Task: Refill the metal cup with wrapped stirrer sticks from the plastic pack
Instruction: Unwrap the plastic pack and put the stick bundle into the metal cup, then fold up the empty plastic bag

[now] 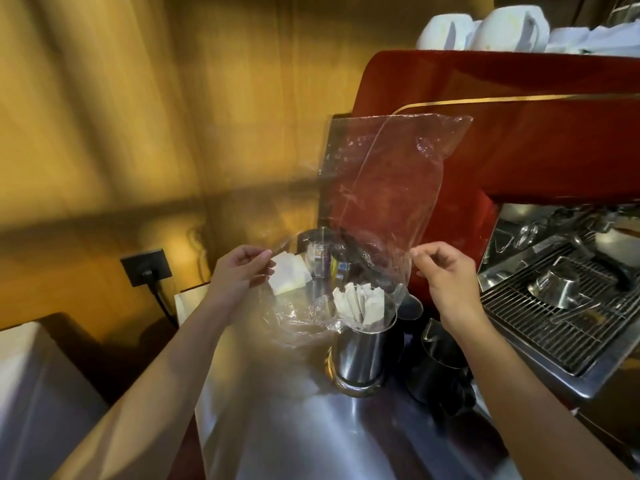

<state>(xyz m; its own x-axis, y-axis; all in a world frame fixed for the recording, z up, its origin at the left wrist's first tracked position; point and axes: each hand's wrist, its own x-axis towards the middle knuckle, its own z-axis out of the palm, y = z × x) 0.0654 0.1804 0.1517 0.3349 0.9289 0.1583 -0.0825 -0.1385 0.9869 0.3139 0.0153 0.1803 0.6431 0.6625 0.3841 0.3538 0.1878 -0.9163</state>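
A clear plastic pack (pixel 381 188) hangs upside-down above the counter, looking empty and see-through. My left hand (pixel 239 271) pinches its lower left edge, and my right hand (pixel 443 271) pinches its lower right edge. The pack's open mouth droops just over the metal cup (pixel 360 355), which stands on the steel counter. White paper-wrapped stirrer sticks (pixel 360 304) stand upright inside the cup, poking above its rim.
A red espresso machine (pixel 519 133) with a drip grate (pixel 554 317) fills the right side, with white cups (pixel 502 26) on top. Dark metal pitchers (pixel 440 365) stand right of the cup. More steel containers (pixel 318 258) and white packets (pixel 291 273) sit behind. A wall socket (pixel 145 266) is left.
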